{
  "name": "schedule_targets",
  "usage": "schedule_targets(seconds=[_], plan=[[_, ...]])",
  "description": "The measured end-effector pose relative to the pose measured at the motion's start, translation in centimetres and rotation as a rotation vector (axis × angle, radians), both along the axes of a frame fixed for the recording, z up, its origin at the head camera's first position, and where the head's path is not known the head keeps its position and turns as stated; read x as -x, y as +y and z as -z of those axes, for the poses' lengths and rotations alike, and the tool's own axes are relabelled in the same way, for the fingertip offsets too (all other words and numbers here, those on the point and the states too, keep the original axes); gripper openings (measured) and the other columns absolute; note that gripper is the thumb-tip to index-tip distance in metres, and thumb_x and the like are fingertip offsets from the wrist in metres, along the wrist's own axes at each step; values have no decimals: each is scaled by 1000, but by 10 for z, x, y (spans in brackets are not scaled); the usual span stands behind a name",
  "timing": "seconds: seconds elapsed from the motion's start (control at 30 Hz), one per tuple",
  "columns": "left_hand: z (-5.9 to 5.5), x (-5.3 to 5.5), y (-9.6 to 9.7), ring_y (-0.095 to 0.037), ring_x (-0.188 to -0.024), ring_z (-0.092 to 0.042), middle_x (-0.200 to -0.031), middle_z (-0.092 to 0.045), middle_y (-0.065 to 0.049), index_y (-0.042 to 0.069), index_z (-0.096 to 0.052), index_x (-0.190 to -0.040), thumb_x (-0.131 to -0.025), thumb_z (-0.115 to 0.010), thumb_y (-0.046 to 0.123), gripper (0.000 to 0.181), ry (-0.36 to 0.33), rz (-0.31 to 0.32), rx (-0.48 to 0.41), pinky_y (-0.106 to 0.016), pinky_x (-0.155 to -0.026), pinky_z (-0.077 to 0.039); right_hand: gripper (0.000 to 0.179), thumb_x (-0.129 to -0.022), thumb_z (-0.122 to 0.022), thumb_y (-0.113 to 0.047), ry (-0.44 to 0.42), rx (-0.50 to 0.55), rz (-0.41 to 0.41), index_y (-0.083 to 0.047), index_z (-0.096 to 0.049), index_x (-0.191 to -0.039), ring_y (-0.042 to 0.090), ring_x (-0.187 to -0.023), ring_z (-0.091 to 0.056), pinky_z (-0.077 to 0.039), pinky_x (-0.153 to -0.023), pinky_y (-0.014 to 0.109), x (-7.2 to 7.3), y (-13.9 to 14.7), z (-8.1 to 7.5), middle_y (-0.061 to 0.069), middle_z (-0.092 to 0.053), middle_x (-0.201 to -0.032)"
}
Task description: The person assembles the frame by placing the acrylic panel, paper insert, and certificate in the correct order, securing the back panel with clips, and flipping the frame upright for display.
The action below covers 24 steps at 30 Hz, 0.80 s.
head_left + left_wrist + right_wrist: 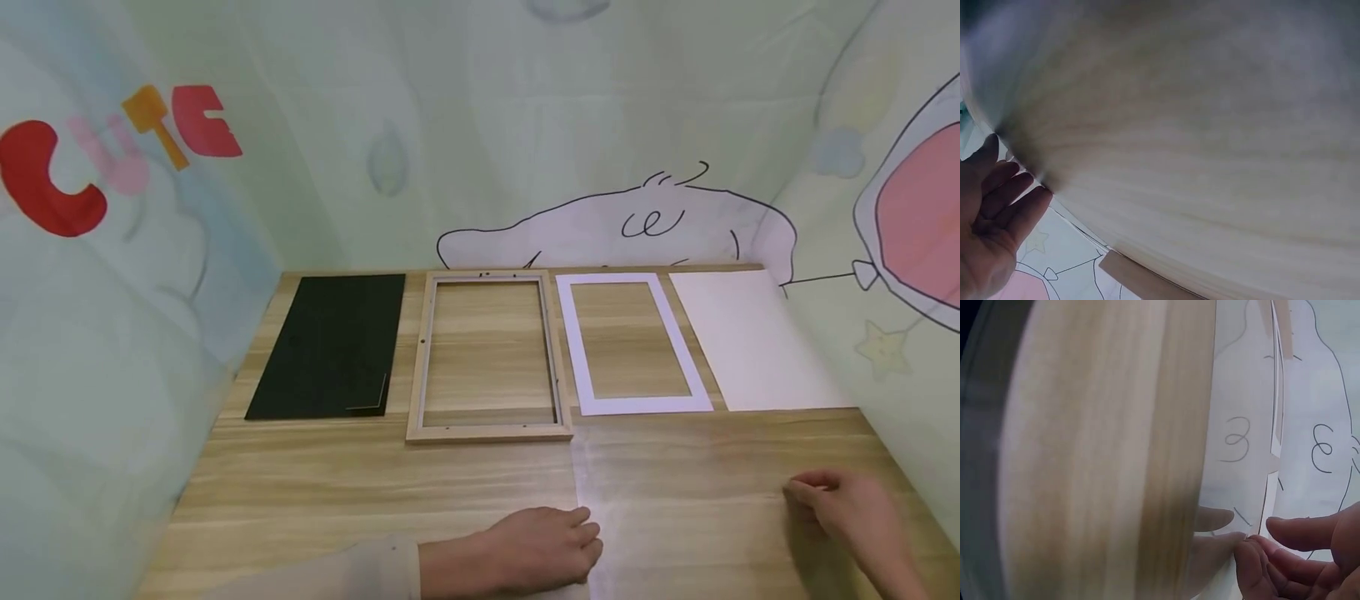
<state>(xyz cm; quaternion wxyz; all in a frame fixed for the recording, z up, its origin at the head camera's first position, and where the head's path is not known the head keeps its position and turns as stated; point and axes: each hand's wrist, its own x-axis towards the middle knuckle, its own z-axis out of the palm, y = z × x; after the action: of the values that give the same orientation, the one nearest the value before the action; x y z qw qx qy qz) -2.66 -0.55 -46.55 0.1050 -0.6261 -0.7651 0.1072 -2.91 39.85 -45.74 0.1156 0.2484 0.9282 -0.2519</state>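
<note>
On the front right of the table lies a clear glossy sheet (675, 500); its left edge shows as a thin pale line. My left hand (551, 546) is at that edge. In the left wrist view the fingertips (1046, 192) touch the surface, thumb apart from the fingers. My right hand (851, 508) is over the right side, fingers loosely bent. A gap shows between thumb and index in the right wrist view, with nothing visible held. The sheet reflects these fingers (1250, 562). Beyond the hands lies a wooden picture frame (489, 432), its opening showing bare table.
Left of the frame lies a black backing board (322, 346). To its right are a white mat (645, 405) with a cut-out window and a plain white sheet (765, 342). Printed curtains (337, 150) enclose the wooden table (315, 483) at the back and sides.
</note>
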Motion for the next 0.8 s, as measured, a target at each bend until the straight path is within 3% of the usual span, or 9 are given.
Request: schedule_targets(seconds=[0.13, 0.33, 0.6, 0.8], plan=[[1, -1, 1, -3, -92, -58, -95, -64, 14, 27, -67, -104, -102, -52, 22, 16, 20, -11, 28, -13, -73, -50, 35, -95, -65, -25, -9, 15, 23, 8, -72, -105, 11, -63, -61, -47, -54, 28, 0, -2, 1, -2, -69, -71], [0, -1, 1, -2, -92, -57, -94, -63, 16, 29, -66, -101, -101, -54, 22, 15, 34, -27, 25, -13, -67, -49, 45, -98, -57, -34, -39, 37, 4, 7, -71, -105, 12, -63, -56, -43, -55, 28, -2, 1, 2, -5, -64, -67], [-1, 0, 0, -2, -92, -56, -96, -62, 16, 29, -66, -101, -99, -54, 22, 14, 3, -43, 20, -13, -63, -48, 52, -101, -53, -35, -92, 174, 64, 14, -65, -115, 15, -69, -57, -52, -58, 31, -1, 0, 4, 4, -62, -81], [0, -1, -1, -3, -95, -57, -97, -63, 15, 29, -67, -103, -100, -53, 21, 16, -9, -34, 9, -13, -67, -50, 60, -101, -52, -40, -122, 165, 40, 16, -61, -122, 20, -80, -53, -43, -62, 29, -3, 2, 5, 12, -64, -89]])
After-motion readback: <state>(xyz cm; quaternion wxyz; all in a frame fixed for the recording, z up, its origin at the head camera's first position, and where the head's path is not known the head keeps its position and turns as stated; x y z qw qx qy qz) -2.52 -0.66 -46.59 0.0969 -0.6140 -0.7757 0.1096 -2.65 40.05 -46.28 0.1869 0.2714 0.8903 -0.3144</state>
